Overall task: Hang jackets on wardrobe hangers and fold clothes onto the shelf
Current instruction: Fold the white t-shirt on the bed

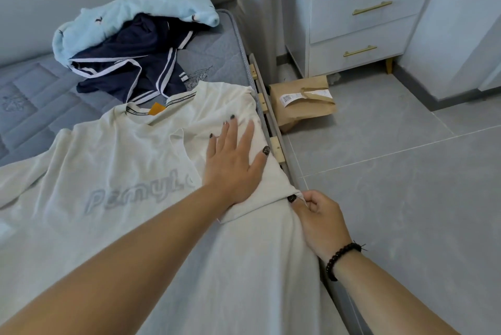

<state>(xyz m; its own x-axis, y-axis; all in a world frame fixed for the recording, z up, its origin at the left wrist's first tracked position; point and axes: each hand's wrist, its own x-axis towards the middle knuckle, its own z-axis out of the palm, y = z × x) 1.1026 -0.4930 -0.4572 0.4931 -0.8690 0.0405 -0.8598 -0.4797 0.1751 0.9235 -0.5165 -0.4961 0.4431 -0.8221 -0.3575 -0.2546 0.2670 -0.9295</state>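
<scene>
A cream T-shirt (pixel 113 172) with pale grey lettering lies spread front-up on the grey mattress (pixel 40 107). Its right sleeve is folded in over the chest. My left hand (pixel 233 161) lies flat, fingers straight, pressing that folded sleeve down. My right hand (pixel 320 220), with a black bead bracelet at the wrist, pinches the sleeve's hem at the bed's right edge. Behind the shirt sits a heap of a navy garment with white stripes (pixel 135 63) under a light blue fleece garment (pixel 130 12).
To the right of the bed frame lies grey tiled floor (pixel 393 185). A brown paper bag (pixel 301 101) lies on it next to the bed. A white nightstand (pixel 360 14) with gold handles stands at the back right, small items on top.
</scene>
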